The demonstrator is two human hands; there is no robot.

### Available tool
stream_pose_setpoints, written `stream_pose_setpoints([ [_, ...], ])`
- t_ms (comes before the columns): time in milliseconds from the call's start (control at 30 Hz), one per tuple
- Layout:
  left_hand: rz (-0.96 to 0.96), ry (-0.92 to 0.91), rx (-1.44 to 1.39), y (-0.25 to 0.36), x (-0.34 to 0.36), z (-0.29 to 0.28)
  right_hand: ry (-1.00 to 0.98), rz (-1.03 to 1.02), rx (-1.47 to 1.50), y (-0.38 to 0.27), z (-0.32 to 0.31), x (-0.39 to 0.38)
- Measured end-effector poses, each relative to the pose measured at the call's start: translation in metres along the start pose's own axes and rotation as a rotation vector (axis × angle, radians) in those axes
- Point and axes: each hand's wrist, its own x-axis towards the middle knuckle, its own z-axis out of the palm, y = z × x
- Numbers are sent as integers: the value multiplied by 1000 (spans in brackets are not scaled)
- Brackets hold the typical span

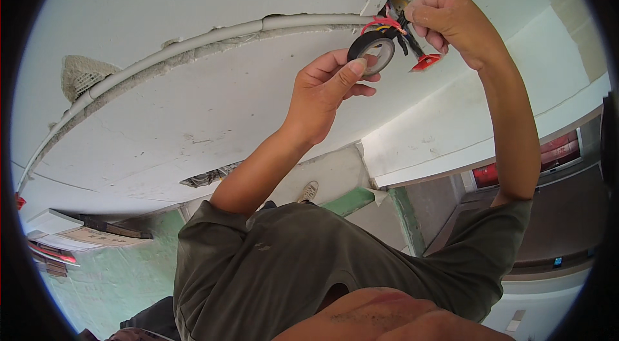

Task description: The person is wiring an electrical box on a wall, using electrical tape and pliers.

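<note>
In my left hand (322, 86) I hold a roll of black electrical tape (356, 46) by its rim, thumb on the near side and fingers behind it. Just above and right of the roll, a bundle of wires (387, 21), pink-red, blue, yellow and black, comes out of a rough hole in the white surface. My right hand (448, 22) is closed at this bundle, thumb and forefinger pinched together. What lies between those fingertips is too small to make out. A dark strip with a red end piece (425, 62) hangs below the right hand.
A white conduit pipe (213, 35) runs in a chased groove from the left to the hole. A meshed patch (87, 77) lies beside it. Another rough opening (209, 175) shows behind my left forearm. Green-edged flooring (348, 201) and a shoe (309, 191) are below.
</note>
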Motion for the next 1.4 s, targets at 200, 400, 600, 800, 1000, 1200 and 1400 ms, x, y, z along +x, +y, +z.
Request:
stream_pose_setpoints([
  [200, -5, 11, -10, -1, -1, -1, -35, -41, -101, -10, 7, -4],
  [400, 9, 18, -5, 3, -4, -4, 32, -221, -154, -2, 13, -18],
  [600, 24, 32, -8, 5, -4, -5, -51, -430, -337, -1, 15, -21],
  [800, -74, 52, -94, 16, -6, -7, -3, -849, -595, 18, 11, -18],
  [1000, 136, 48, 146, 23, -2, 2, 128, -913, -541, 7, 4, -17],
  [1200, 370, 58, 389, 29, 6, 13, -7, -1130, -776, -36, 22, -10],
  [1400, 80, 32, -274, 7, 8, 7, -80, -640, -655, -57, 9, 1],
])
